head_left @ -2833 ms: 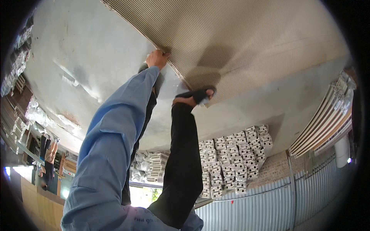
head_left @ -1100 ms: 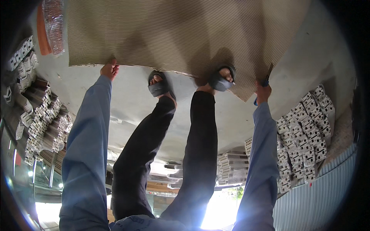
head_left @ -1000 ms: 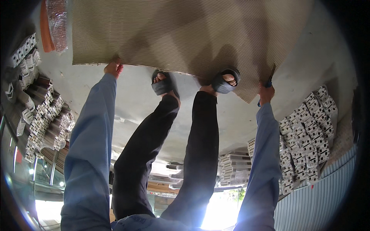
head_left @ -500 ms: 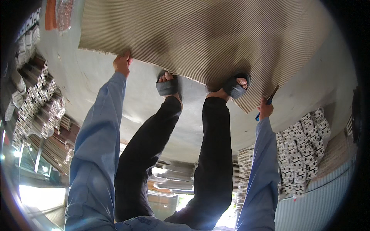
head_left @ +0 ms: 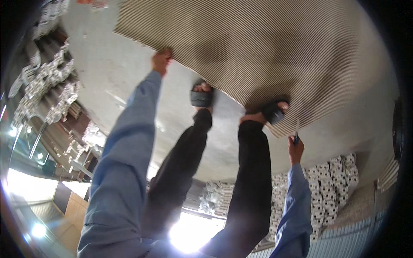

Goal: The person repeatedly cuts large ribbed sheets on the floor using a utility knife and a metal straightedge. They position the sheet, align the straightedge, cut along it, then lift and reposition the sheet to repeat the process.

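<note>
A large brown sheet of corrugated cardboard [head_left: 241,38] lies ribbed side up on the floor. My left hand [head_left: 161,61] is closed on its near edge, toward the left. At the sheet's near right corner, my right hand [head_left: 295,150] is wrapped round a cutter knife [head_left: 296,136] with a blue handle. The knife's thin blade points away from me over the cardboard; blur hides whether it touches. My right foot, in a black sandal [head_left: 273,112], stands on the sheet near that corner. The left sandal [head_left: 201,98] is at the sheet's near edge.
Stacks of pale profiles with square openings stand on the left [head_left: 47,94] and at the near right [head_left: 329,182]. A grey floor [head_left: 103,81] surrounds the sheet. Orange material [head_left: 84,1] lies at the far left. A corrugated metal wall [head_left: 344,236] is at the lower right.
The whole view has shifted and tilted. My right hand has drawn slightly back toward me, and the knife has turned to point more straight ahead. My left hand still grips the cardboard's edge.
</note>
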`<act>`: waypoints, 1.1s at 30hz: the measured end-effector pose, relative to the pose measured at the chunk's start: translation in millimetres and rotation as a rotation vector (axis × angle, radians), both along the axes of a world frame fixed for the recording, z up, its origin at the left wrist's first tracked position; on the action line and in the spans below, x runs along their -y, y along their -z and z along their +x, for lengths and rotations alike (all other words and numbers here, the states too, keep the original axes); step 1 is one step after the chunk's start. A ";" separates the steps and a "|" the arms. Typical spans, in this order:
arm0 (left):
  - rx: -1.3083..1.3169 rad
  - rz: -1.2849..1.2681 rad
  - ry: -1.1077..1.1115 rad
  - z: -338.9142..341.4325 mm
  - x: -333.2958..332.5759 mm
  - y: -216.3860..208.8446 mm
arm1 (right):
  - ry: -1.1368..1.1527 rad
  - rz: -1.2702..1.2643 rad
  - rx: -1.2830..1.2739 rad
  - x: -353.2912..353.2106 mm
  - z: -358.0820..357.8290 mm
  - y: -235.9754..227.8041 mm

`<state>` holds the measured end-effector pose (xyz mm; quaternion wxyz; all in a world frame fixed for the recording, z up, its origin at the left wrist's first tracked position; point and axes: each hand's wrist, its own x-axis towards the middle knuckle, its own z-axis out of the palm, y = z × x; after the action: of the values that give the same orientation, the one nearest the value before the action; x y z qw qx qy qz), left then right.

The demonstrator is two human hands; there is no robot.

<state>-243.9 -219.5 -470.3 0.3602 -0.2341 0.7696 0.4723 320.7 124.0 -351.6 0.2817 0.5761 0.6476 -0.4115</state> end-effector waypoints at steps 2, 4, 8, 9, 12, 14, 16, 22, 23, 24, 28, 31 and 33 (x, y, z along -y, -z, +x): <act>0.053 -0.018 -0.118 1.9 -9.9 -7.7 | 0.108 -0.012 0.004 14.3 -5.8 -10.1; 0.041 -0.072 -0.156 3.0 -20.2 -17.1 | 0.256 -0.070 0.005 28.2 -9.2 -20.3; 0.030 -0.090 -0.163 -0.2 -37.6 -28.1 | 0.475 -0.155 0.013 57.9 -15.6 -38.1; 0.003 -0.080 -0.139 -2.3 -40.4 -29.2 | 0.476 -0.165 0.012 65.4 -17.5 -41.2; -0.029 -0.121 -0.026 -8.4 -48.6 -30.7 | 0.468 -0.214 0.044 75.9 -21.7 -46.2; -0.017 -0.223 0.107 -13.6 -54.0 -32.7 | 0.452 -0.236 0.097 78.6 -24.5 -45.9; 0.010 -0.304 0.200 -19.6 -57.5 -35.8 | 0.459 -0.255 0.053 78.9 -26.9 -45.2; 0.249 -0.419 0.295 -33.9 -31.3 -40.6 | 0.640 -0.235 0.031 76.7 -30.8 -70.5; 0.187 -0.471 0.501 -25.8 -17.1 -46.9 | 0.656 -0.235 -0.024 76.3 -29.3 -83.6; 0.160 -0.543 0.870 -19.5 -0.8 -56.6 | 0.709 -0.237 0.015 73.9 -28.5 -95.2; 0.104 -0.658 1.420 47.0 69.5 -158.8 | 0.859 -0.211 -0.088 64.6 -16.5 -178.8; 0.227 -0.509 1.640 97.5 100.0 -296.6 | 0.954 -0.139 -0.114 50.9 -6.3 -262.4; 0.547 -0.460 1.234 123.1 96.5 -390.8 | 1.025 -0.149 -0.202 31.2 -7.7 -315.5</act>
<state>-120.8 -316.0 -79.5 0.6836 0.0639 0.7239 -0.0675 312.9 92.8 -36.1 0.0208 0.7547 0.2758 -0.5949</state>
